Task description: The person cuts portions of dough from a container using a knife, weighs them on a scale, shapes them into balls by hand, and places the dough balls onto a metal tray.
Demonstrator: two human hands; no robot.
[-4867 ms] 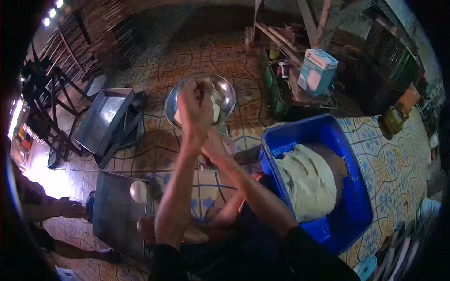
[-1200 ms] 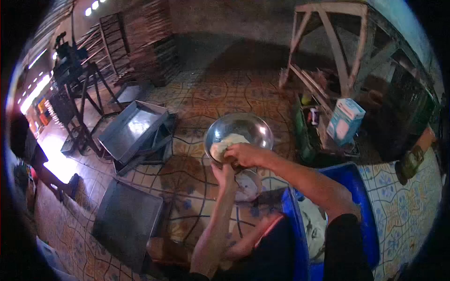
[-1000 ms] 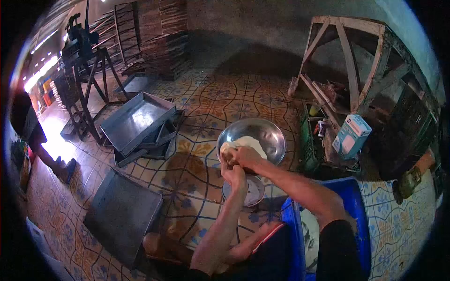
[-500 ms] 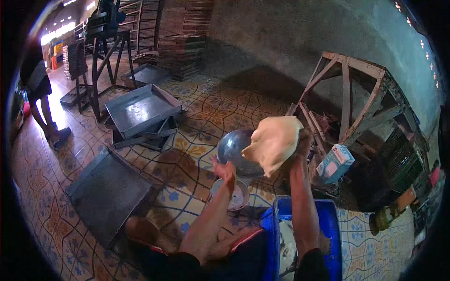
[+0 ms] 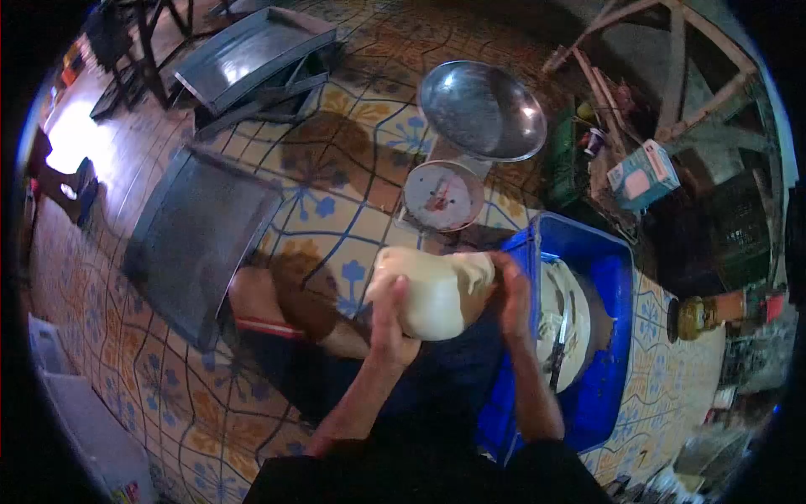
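A pale lump of dough [image 5: 432,294] hangs in the air over my lap, gripped from both sides. My left hand [image 5: 390,323] is wrapped round its left side, and my right hand [image 5: 514,294] holds its right end. Beyond the dough stands a round dial scale [image 5: 441,197], with a shiny metal bowl [image 5: 483,109] on it that shows no dough inside. At my right, a blue crate [image 5: 621,336] holds a large mass of dough [image 5: 579,328] with a dark, long blade-like tool [image 5: 560,344] lying on it.
A dark metal tray [image 5: 201,239] lies at the left, with stacked trays [image 5: 260,55] behind it. At the right are a light blue box [image 5: 645,176], a green crate [image 5: 562,164], a wooden frame [image 5: 676,67] and a jar [image 5: 695,319]. Another person's foot [image 5: 84,189] shows far left.
The dough was lifted out of the bowl in my right hand and has come down over my lap. My left hand has closed on it too. The view has tilted downward.
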